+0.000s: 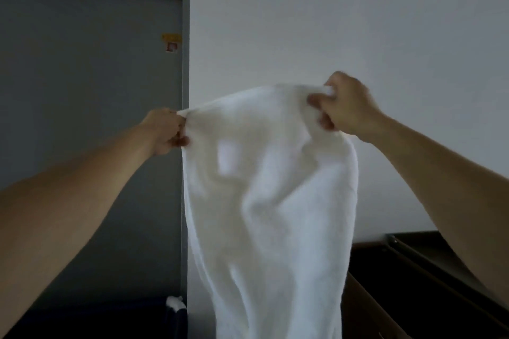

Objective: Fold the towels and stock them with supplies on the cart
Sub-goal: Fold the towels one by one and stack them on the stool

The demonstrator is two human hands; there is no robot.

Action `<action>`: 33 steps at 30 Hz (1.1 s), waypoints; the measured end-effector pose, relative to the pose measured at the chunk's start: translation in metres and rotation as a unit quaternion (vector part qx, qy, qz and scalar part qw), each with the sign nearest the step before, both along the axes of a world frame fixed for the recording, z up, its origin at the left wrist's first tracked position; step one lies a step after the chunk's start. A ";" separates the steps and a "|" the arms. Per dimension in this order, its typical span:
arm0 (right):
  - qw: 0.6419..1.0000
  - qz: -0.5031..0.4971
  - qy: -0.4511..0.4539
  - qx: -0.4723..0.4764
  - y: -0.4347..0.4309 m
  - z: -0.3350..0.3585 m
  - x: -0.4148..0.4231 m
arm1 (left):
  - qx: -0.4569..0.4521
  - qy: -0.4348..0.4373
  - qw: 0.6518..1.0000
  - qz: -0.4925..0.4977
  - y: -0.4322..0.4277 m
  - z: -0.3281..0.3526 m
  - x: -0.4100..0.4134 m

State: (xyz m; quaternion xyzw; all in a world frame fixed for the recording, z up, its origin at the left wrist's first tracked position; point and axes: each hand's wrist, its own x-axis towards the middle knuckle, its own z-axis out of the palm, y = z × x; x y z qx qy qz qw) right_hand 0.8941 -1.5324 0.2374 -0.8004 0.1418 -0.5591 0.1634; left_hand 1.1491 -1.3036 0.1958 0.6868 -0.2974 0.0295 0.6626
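A white towel [270, 201] is held up in the air by its top edge, just to the right of the grey door [91, 118], with its left border lying almost along the door's right-hand frame. The left hand [168, 132] is closed round the towel's upper left corner at the door's frame, with the fingers curled and cloth bunched inside them. The right hand [344, 104] is clenched on the upper right corner, farther from the door and somewhat higher, so the top edge slopes up away from the door. From both sets of fingers the towel hangs straight down, its long axis vertical. Its lower end is cut off by the bottom of the view, so its full length cannot be told. The cloth is plain white, soft and thick-looking, and is crossed by loose billows and shallow folds rather than being stretched flat; it is blurred in the middle. Neither hand can be called nearer, since a corner is gripped by each. The coming fold is judged to turn on the top edge being levelled and the two corners being brought together. To the right of the door, low down beyond the towel, dark wooden furniture [413, 283] is seen; whether it is the cart cannot be told. At the door's foot a small white object [175, 303] is seen on something dark.
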 end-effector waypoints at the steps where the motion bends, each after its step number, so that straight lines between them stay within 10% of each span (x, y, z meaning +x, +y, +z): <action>1: 0.999 -0.003 0.020 -0.025 0.005 0.003 -0.002 | 0.029 0.010 1.000 0.001 -0.002 -0.006 0.000; 10: 0.997 -0.058 -0.024 -0.039 0.019 0.008 -0.012 | -0.065 0.118 0.989 -0.055 -0.008 -0.032 0.004; 21: 0.991 -0.087 0.097 0.034 -0.017 -0.046 -0.020 | -0.044 -0.085 0.995 -0.007 -0.012 -0.035 -0.014; 25: 0.988 -0.044 -0.138 0.048 -0.027 -0.068 -0.024 | -0.136 -0.134 0.980 0.049 -0.017 -0.021 -0.018; 30: 0.980 -0.032 0.191 0.045 -0.025 -0.091 -0.013 | 0.193 -0.128 0.970 -0.080 -0.008 -0.045 -0.006; 33: 0.997 -0.041 -0.059 -0.010 -0.023 -0.056 -0.029 | -0.022 -0.167 0.981 0.093 -0.009 -0.047 -0.003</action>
